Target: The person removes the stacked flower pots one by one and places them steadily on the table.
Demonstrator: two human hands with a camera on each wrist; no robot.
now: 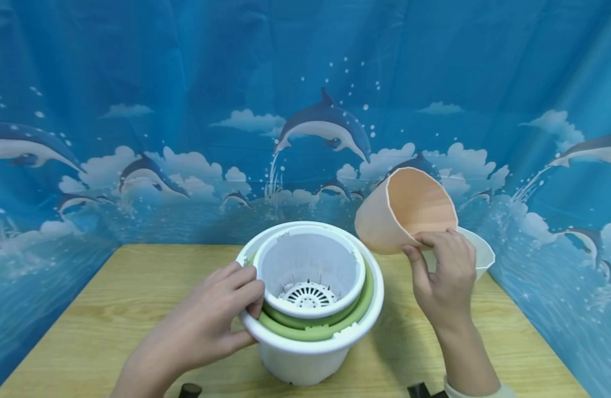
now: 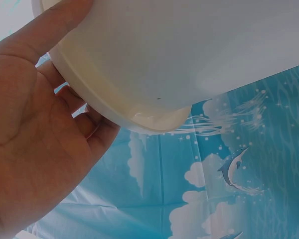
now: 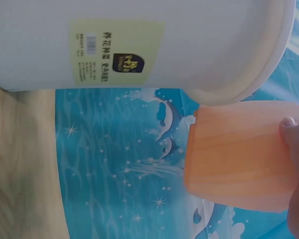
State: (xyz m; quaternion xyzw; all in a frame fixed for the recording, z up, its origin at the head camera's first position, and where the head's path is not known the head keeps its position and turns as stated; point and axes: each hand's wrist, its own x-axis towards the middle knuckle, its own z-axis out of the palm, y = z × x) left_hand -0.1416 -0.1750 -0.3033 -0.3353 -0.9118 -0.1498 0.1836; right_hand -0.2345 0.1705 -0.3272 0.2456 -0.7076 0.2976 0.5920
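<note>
A large white flowerpot (image 1: 305,365) stands on the table with a green pot (image 1: 312,333) and a smaller white pot (image 1: 310,254) nested inside it. Slots pierce the bottom of that smallest one. My left hand (image 1: 213,312) grips the nested stack at the left side of its rim, fingers over the edge and thumb lower down outside. To the right, my right hand (image 1: 444,276) pinches the rim of a peach-coloured pot (image 1: 377,213), which tilts with its mouth facing up and right. In the right wrist view the peach pot (image 3: 244,154) appears beside the big pot's rim.
Behind my right hand is another white pot (image 1: 479,251), partly hidden by the hand and the peach pot. A wooden table (image 1: 111,331) lies beneath, with a blue dolphin-print curtain (image 1: 211,110) around its back and sides. A label (image 3: 117,52) is stuck on the big pot.
</note>
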